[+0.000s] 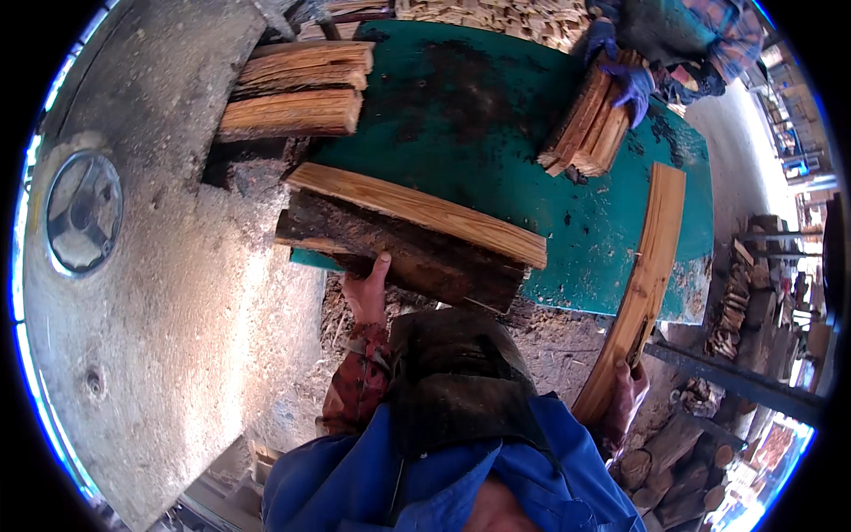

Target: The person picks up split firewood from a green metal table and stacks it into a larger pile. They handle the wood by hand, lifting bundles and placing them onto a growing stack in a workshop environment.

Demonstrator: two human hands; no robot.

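Observation:
My left hand (365,293) grips the near edge of a dark, bark-covered split log (425,266), its thumb on top and its other fingers hidden beneath. Against that log's far side lies a pale split piece of firewood (417,213). Both rest at the near edge of the green table (550,257). My right hand (628,386) is closed round the near end of a long, pale wooden slab (647,257). The slab's far end reaches over the table's right part, while its near end sticks out beside my body.
Across the table, a co-worker's gloved hands (631,89) hold a bundle of split wood (594,120). More split logs (297,93) lie at the far left beside a large metal machine panel (168,310). A dark metal bar (736,381) and stacked logs (674,470) stand right.

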